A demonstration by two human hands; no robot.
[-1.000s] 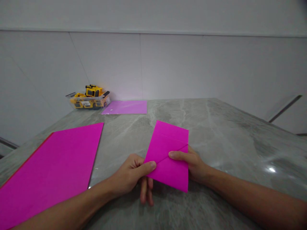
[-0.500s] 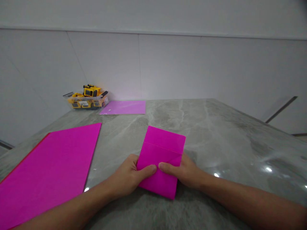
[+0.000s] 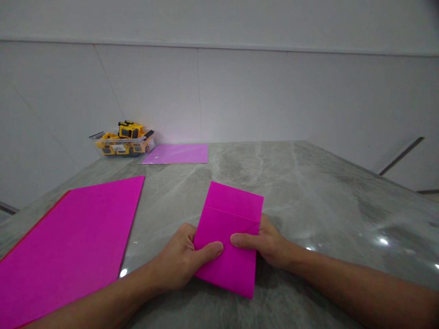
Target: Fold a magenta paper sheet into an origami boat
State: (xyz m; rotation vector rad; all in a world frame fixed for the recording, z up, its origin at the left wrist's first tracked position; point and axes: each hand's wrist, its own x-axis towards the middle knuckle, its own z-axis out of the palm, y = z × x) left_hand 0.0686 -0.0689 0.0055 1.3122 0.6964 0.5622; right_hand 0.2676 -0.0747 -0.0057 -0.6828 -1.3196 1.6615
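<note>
No writing I can read anywhere; the small label on the yellow toy truck (image 3: 127, 138) in its clear tray by the wall is too blurred. My left hand (image 3: 183, 260) and right hand (image 3: 265, 242) both pinch the folded magenta paper (image 3: 229, 237), thumbs on top near its middle, low over the grey marble table (image 3: 308, 192). Against half a second ago the paper sits slightly lower and nearer me, the diagonal crease flatter; the large magenta sheet (image 3: 72, 237) and the lilac sheet (image 3: 176, 153) are unmoved.
</note>
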